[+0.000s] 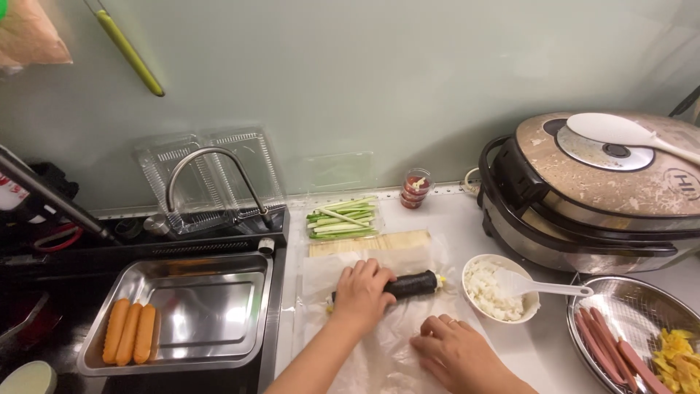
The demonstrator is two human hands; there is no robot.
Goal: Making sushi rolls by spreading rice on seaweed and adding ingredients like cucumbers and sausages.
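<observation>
Pressing: left hand [362,292] lies over the roll [408,284], fingers curled down and grasping its left part
Roll: dark seaweed cylinder lying crosswise at the middle of the tabletop [539,343], its right end bare and showing a bit of yellow filling
Right hand: right hand [456,354] rests flat and released on the wrap [379,350] at 5 o'clock of the roll, fingers spread, a ring on one finger, holding nothing
Wrap: crinkled clear sheet spread under the roll and both hands
Mat: pale bamboo mat [368,243] just beyond the wrap, at 12 o'clock of the roll
Cucumber: green and white strips [340,219] in a clear tray, at 12 o'clock of the mat
Jar: small clear jar [415,187] with red contents by the wall, at 1 o'clock of the strips
Bowl: white bowl [487,264] of rice at 3 o'clock of the roll, a white paddle [543,286] leaning in it with the handle pointing right
Cooker: rice cooker [590,197] at 1 o'clock of the bowl, lid shut, a second white spoon [620,133] lying on top
Strainer: metal strainer [642,306] at 4 o'clock of the bowl, holding pink ham strips [609,343] and yellow egg [678,357]
Tray: steel tray [208,310] over the sink at 9 o'clock of the roll, three sausages [130,332] side by side at its left end
Tap: curved tap [211,179] at 12 o'clock of the tray
</observation>
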